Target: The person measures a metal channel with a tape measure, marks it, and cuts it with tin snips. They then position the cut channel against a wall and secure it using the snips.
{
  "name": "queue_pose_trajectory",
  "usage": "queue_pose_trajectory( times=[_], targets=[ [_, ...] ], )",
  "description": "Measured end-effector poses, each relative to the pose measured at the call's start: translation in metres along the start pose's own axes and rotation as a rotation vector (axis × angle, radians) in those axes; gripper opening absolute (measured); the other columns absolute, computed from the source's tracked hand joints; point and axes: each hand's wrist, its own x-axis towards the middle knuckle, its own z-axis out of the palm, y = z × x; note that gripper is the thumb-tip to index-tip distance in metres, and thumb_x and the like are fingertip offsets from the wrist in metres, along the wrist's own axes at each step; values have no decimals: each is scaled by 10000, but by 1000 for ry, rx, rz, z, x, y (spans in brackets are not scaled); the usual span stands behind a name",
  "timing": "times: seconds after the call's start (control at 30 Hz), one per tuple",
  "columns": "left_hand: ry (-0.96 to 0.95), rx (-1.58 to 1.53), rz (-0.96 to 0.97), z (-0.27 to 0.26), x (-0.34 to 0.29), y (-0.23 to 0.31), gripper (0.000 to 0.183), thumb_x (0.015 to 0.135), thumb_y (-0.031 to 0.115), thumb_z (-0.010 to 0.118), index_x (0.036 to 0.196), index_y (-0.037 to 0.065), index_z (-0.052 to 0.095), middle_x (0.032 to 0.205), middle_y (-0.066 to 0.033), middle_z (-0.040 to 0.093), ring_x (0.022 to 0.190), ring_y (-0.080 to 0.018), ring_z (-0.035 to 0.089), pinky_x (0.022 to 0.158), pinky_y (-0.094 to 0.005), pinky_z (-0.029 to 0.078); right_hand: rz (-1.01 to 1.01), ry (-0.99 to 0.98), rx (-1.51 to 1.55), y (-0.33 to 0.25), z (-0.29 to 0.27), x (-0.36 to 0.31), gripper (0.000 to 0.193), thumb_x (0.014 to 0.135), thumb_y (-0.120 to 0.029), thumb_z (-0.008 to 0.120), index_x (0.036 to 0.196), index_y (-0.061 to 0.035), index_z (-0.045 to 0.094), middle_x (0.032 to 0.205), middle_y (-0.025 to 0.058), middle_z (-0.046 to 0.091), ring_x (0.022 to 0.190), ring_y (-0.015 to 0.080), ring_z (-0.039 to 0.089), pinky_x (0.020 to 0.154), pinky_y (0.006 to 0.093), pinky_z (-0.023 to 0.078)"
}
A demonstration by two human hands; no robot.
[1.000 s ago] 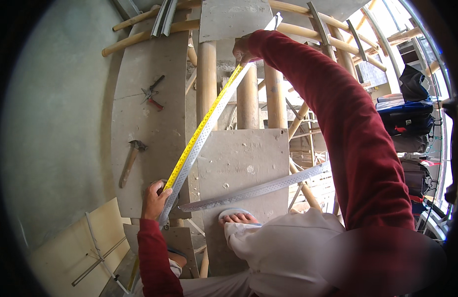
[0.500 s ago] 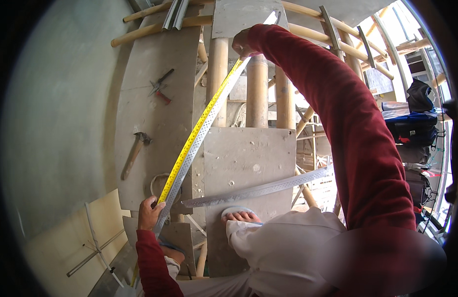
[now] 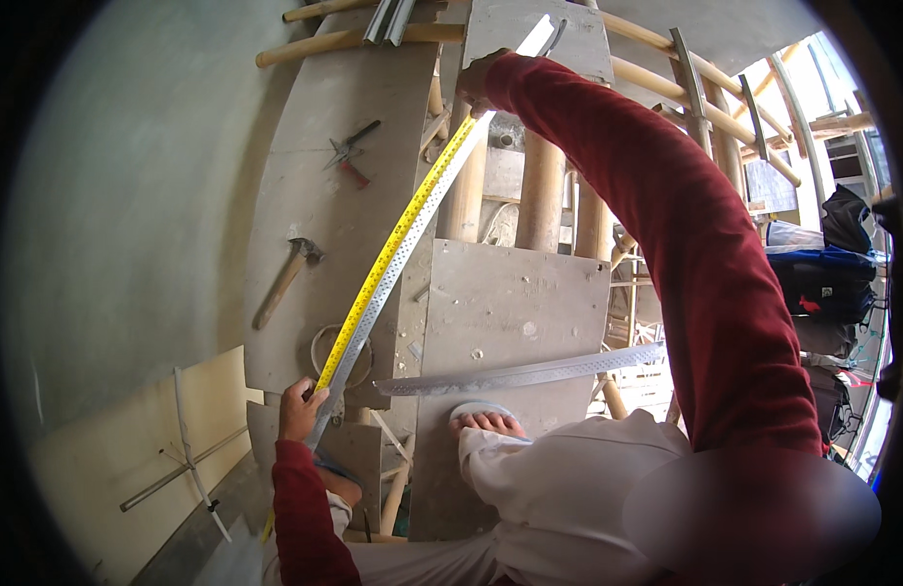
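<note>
A yellow tape measure blade (image 3: 400,239) runs along a long perforated metal corner bead (image 3: 412,256), slanting from lower left to upper right. My left hand (image 3: 300,410) is closed round the near part of both, with its thumb along the tape. Farther out, my right hand (image 3: 481,83) grips the tape and bead together; its fingers are partly hidden by the red sleeve. The bead's bright far end sticks out beyond that hand. A second perforated metal strip (image 3: 520,377) lies across the board just ahead of my sandalled foot (image 3: 487,420).
On the left-hand board (image 3: 305,210) lie a hammer (image 3: 283,283) and pliers-like tools with dark and red handles (image 3: 349,156). Bamboo poles (image 3: 541,195) show in gaps between the boards. A plastered wall (image 3: 139,215) rises at left. Dark bags (image 3: 822,283) hang at right.
The whole view has shifted, so the boards and tools appear farther right. Both hands keep their hold on the tape and the corner bead.
</note>
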Motion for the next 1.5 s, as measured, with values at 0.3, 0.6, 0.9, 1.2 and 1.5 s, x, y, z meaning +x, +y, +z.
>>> queue_pose_trajectory(
  times=[0.3,0.6,0.9,1.2,1.5],
  targets=[
    [5,17,-29,2,0,-14,294,854,168,701,760,-36,511,620,-81,467,606,-136,401,563,-344,386,-65,-41,-42,-4,-2,13,244,796,-293,781,952,-116,717,887,60,718,914,280,678,796,430,513],
    [-20,36,-34,-7,0,-14,279,852,166,702,760,-30,527,618,-75,478,591,-136,418,561,-340,394,67,-5,-115,-24,-2,7,242,898,-337,684,996,-117,713,946,49,722,977,270,685,764,455,554],
    [-26,73,-73,-17,2,-40,279,854,171,702,777,-33,529,639,-99,499,597,-153,433,576,-351,409,138,52,-96,-54,-12,-2,271,932,-311,635,1190,-233,662,1053,9,713,1049,239,675,830,439,547],
    [-11,91,-90,-20,1,-53,310,857,204,710,793,-40,530,661,-130,519,608,-175,455,595,-359,426,108,117,-198,-61,6,8,224,893,-240,652,1103,-170,682,1128,0,701,1101,301,656,796,578,571],
    [-15,68,-97,-16,2,-60,305,857,200,703,784,-39,527,650,-136,503,601,-180,433,584,-369,414,79,98,-205,-62,8,9,223,878,-197,657,1085,-154,724,1109,30,721,1052,296,681,799,501,582]
  ],
)
